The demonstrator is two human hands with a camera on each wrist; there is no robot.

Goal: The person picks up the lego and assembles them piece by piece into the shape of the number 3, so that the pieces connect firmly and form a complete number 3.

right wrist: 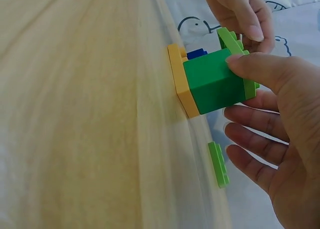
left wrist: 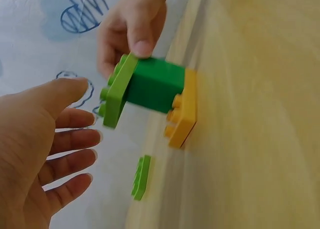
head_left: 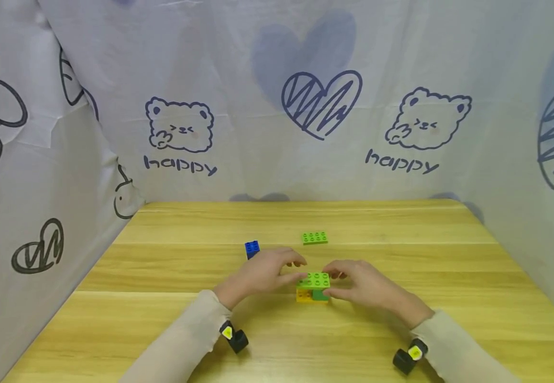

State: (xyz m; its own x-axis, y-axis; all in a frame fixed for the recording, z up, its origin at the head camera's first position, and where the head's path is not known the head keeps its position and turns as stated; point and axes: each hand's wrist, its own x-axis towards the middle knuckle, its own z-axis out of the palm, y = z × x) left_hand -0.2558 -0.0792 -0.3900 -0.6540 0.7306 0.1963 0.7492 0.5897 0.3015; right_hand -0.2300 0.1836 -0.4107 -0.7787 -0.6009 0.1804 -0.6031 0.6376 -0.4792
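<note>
A small brick stack stands on the table: a light green plate (head_left: 314,280) with studs on top, a dark green brick (right wrist: 214,81) beneath its right half, and a yellow plate (left wrist: 184,116) at the bottom. My right hand (head_left: 365,284) holds the stack at its right end, thumb against the dark green brick and index finger round the far side, its tip partly hidden. To the left, my left hand (head_left: 267,274) hovers with relaxed, spread fingers and nothing in them. In the left wrist view a gap shows between its thumb and the light green plate.
A second light green plate (head_left: 315,238) lies farther back on the wooden table (head_left: 186,324). Beyond my left hand sits a blue brick (head_left: 252,248), partly covered. A printed white cloth (head_left: 238,143) hangs behind and beside the table.
</note>
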